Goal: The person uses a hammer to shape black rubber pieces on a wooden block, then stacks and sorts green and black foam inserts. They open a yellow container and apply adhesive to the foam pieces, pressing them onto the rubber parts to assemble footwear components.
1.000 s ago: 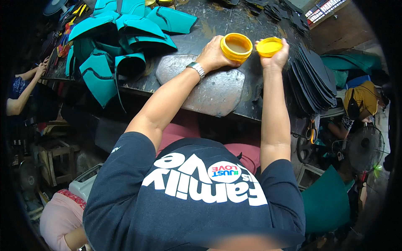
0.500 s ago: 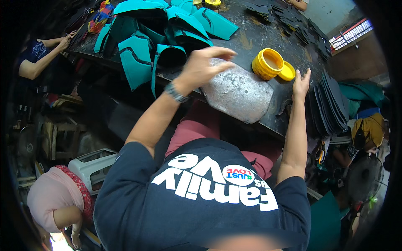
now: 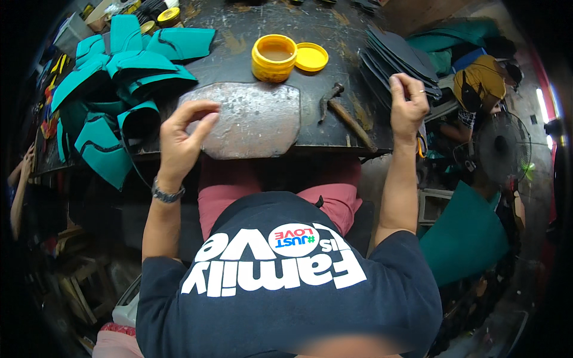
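Observation:
My left hand [image 3: 186,134] hovers at the left edge of a worn grey slab [image 3: 256,116], thumb and fingers apart with nothing between them. Raised beside a stack of dark flat pieces [image 3: 397,56], my right hand [image 3: 409,110] has loosely bent fingers and shows nothing held. Whether it touches the stack cannot be made out. Between the slab and that hand lies a hammer [image 3: 352,120] with a wooden handle. Behind the slab stands an open yellow tub [image 3: 273,67] with brownish contents, its yellow lid [image 3: 312,58] lying beside it.
Teal shaped pieces with black trim [image 3: 104,146] are heaped on the left of the dark table [image 3: 236,56]. More yellow-lidded containers [image 3: 169,15] sit behind them. To the right are a standing fan [image 3: 501,140], a teal sheet [image 3: 465,235] and another person [image 3: 480,86].
My view has swung to the right, bringing the hammer into sight. My left hand has drawn back to the slab's left edge; my right hand's fingers have bent beside the dark stack.

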`<action>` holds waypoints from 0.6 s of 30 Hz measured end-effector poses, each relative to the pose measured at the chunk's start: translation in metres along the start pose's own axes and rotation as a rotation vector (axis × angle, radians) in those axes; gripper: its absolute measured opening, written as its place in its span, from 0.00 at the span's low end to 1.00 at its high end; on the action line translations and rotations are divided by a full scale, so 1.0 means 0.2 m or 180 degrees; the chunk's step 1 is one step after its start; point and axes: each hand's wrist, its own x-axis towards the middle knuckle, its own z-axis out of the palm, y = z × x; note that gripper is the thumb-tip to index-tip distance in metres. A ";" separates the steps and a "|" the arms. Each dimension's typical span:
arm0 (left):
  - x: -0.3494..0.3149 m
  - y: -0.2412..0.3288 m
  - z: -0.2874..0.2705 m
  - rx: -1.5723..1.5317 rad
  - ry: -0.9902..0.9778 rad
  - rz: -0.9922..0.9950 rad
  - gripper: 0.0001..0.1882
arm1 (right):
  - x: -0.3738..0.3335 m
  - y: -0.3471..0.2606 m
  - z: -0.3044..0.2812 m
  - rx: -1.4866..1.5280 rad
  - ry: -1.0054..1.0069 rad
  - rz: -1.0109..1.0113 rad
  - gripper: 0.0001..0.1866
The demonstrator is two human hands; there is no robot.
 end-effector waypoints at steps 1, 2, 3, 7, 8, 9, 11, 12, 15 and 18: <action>0.04 0.01 0.07 0.0168 -0.0208 0.0149 0.10 | 0.06 0.04 -0.04 -0.0156 0.0156 -0.0103 0.04; 0.07 0.02 0.14 0.0252 -0.0445 0.0290 0.10 | 0.11 0.09 -0.08 -0.0550 0.0117 -0.0314 0.05; 0.09 0.03 0.21 0.0373 -0.0666 0.0417 0.10 | 0.16 0.14 -0.11 -0.0954 0.0075 -0.0531 0.06; 0.09 0.07 0.42 0.0501 -0.1223 0.0842 0.09 | 0.36 0.28 -0.13 -0.1624 -0.0570 -0.0272 0.13; 0.07 0.07 0.45 0.0433 -0.1316 0.0784 0.08 | 0.40 0.30 -0.13 -0.1615 -0.0771 -0.0016 0.15; 0.05 0.07 0.47 0.0377 -0.1403 0.0720 0.08 | 0.41 0.29 -0.13 -0.1350 -0.0745 -0.0149 0.15; 0.02 0.06 0.47 0.0316 -0.1392 0.0604 0.09 | 0.42 0.25 -0.12 -0.0967 -0.0793 0.0181 0.14; 0.00 0.05 0.46 0.0325 -0.1369 0.0525 0.08 | 0.39 0.21 -0.10 -0.0548 -0.0639 -0.0010 0.12; -0.02 0.01 0.43 0.0345 -0.1310 0.0323 0.08 | 0.26 0.07 0.03 0.0600 -0.0987 -0.0251 0.11; -0.01 -0.01 0.39 0.0438 -0.1227 0.0398 0.08 | 0.12 -0.01 0.24 0.0631 -0.1676 -0.0148 0.10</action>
